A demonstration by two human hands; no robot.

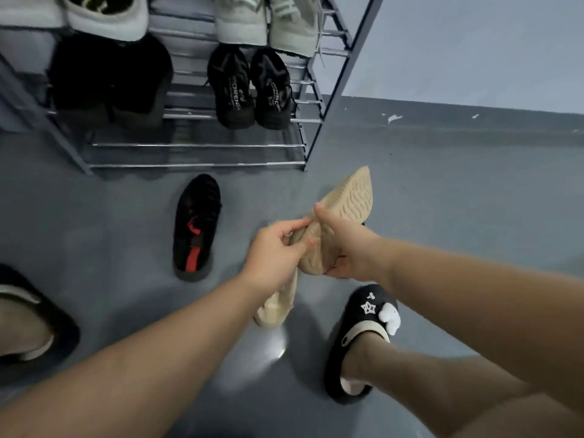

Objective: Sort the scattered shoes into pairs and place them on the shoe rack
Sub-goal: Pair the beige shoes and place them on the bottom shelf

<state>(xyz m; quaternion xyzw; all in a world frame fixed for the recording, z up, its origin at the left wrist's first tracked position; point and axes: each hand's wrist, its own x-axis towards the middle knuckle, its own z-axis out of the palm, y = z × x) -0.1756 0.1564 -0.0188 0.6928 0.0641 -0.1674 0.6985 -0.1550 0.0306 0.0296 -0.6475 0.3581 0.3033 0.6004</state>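
Two beige shoes are held above the grey floor (442, 191), one in each hand. Right hand (350, 248) is closed around the heel end of the upper beige shoe (344, 210), which is turned sole-up with its toe pointing toward the shoe rack (196, 165). Left hand (275, 251) pinches the second beige shoe (278, 306) near its opening, so that the shoe hangs toe-down beneath the wrist. The two shoes touch where the thumbs meet. One black shoe with red trim (196, 229) lies alone on the floor, just in front of the rack. The rack's lowest shelf is bare; the shelf above carries a black lettered pair (249, 86) and a dark pair (110, 80), and pale pairs sit higher.

Risks, as judged: the hanging shoe is held only by a fingertip pinch and could slip free during the reach to the rack. The upper shoe must be turned sole-down first, or it may rest unevenly across the rails. The black shoe lies in the path of a forward step and could be kicked.
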